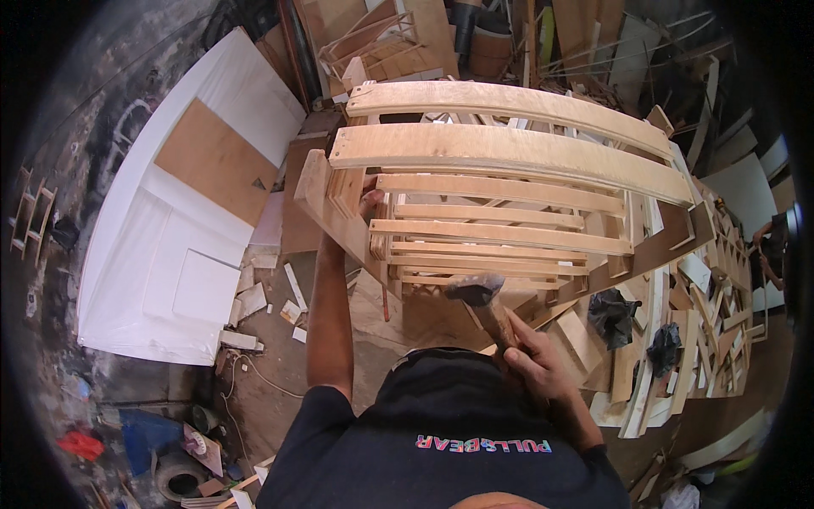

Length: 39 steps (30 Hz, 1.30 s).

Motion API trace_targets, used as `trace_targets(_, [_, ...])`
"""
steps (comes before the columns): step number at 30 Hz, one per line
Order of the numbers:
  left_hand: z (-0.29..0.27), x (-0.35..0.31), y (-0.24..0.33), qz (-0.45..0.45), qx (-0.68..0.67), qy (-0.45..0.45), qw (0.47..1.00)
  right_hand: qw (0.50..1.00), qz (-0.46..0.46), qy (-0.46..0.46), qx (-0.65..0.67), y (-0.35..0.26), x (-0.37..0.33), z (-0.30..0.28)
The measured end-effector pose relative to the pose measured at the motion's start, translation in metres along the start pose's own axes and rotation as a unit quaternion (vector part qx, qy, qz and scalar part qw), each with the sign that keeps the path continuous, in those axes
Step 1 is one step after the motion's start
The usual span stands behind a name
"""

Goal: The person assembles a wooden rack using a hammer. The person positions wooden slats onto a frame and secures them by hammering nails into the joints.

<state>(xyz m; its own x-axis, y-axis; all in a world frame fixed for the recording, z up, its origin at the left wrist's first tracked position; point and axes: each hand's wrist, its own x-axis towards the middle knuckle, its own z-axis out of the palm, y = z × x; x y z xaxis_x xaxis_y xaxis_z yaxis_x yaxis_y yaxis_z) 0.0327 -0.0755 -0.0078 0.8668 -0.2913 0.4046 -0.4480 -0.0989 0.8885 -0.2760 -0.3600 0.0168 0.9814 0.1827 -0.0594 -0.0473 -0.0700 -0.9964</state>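
A large pale wooden slatted frame (509,146), curved along its top and built of several parallel slats, stands in front of me. My left arm reaches up to its left end. There my left hand (371,195) curls round the frame's side, partly hidden behind the wood. In my right hand (536,356), closed round its wooden handle, is a hammer (476,290). Its dark metal head is raised just in front of the lower slats, apart from them.
A big white curved panel (144,288) with a brown board (212,161) leans at the left. Wood offcuts (712,339) and black plastic bags (612,316) crowd the right. A cable (246,365) crosses the floor. Another person (773,250) shows at the right edge.
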Motion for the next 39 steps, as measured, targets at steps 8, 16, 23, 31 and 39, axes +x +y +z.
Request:
trace_targets(8, [0.005, 0.003, -0.025, 0.007, -0.074, -0.005, 0.997, 0.996, 0.082, 0.017, 0.011, -0.092, 0.088, 0.003])
trace_targets(16, [0.019, -0.008, -0.029, -0.027, -0.078, 0.056, 0.995, 0.982, 0.132, -0.013, 0.131, -0.097, 0.172, 0.006])
trace_targets(23, [0.007, -0.014, -0.03, -0.018, -0.097, 0.068, 0.993, 0.98, 0.144, -0.133, -0.024, -0.119, 0.203, -0.032])
trace_targets(31, [-0.007, 0.004, -0.056, 0.018, -0.071, 0.088, 0.993, 0.824, -0.061, -0.122, -0.55, -0.15, 0.217, -0.041])
trace_targets(39, [-0.006, -0.02, -0.055, 0.036, -0.337, 0.077, 0.938, 0.757, -0.326, -0.002, -0.567, -0.116, 0.229, -0.06])
